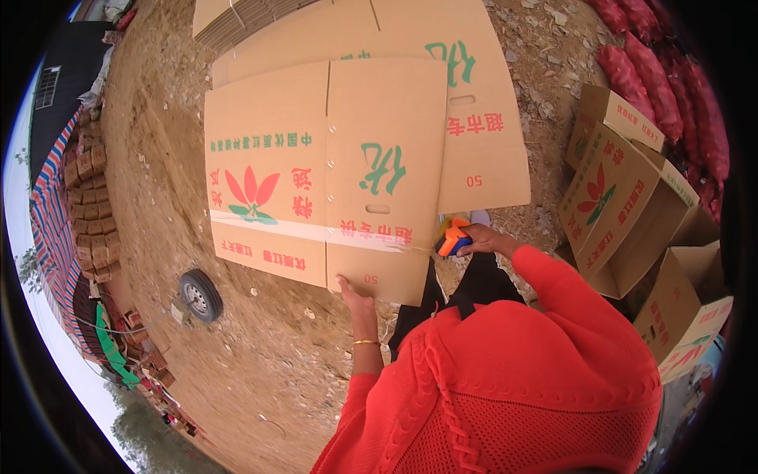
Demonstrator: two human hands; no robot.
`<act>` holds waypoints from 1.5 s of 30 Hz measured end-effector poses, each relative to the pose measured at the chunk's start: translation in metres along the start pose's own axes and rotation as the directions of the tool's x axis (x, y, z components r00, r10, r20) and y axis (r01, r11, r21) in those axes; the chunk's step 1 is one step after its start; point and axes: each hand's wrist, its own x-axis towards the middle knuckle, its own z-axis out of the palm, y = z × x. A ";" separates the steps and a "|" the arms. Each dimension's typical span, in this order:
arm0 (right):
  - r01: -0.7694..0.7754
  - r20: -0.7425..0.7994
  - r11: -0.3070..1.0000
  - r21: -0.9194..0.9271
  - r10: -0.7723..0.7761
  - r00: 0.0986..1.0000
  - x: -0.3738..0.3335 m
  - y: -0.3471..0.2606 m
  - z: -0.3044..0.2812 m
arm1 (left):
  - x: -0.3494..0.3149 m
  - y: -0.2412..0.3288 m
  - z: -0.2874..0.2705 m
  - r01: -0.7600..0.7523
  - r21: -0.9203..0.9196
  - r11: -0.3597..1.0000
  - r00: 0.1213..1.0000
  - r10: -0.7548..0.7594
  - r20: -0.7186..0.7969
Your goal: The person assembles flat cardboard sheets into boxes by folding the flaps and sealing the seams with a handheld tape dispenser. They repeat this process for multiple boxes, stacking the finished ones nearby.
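A flat cardboard carton (322, 175) lies spread in front of the person, its longer axis running roughly left to right and dipping a little toward the right; the fold down its middle points away from the body. It overlaps a second flat carton (483, 170) beyond it. From where I stand, the first one sits just past the left hand (358, 299) and to the left of the right hand (483, 238).

The hands are apart. The left has its thumb on top of the near edge, by the fold, with its fingers hidden beneath, so it looks pinched on the card. The right is curled around an orange-and-blue tape dispenser (452, 236) at the carton's right side. A pale tape strip (296, 229) crosses the printed face.
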 end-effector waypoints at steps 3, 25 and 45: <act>-0.023 -0.026 0.999 -0.026 0.022 0.999 0.000 0.003 0.004 | 0.007 -0.003 -0.006 -0.025 -0.015 1.000 0.999 0.025 0.039; -0.177 -0.177 0.980 -0.086 0.160 0.971 0.050 -0.079 0.041 | 0.004 -0.012 0.020 -0.080 -0.041 0.996 0.992 0.084 0.097; -0.397 -0.721 0.783 -0.478 -0.092 0.687 -0.056 -0.196 -0.160 | -0.024 -0.091 -0.026 0.200 -0.197 0.960 0.934 -0.126 0.333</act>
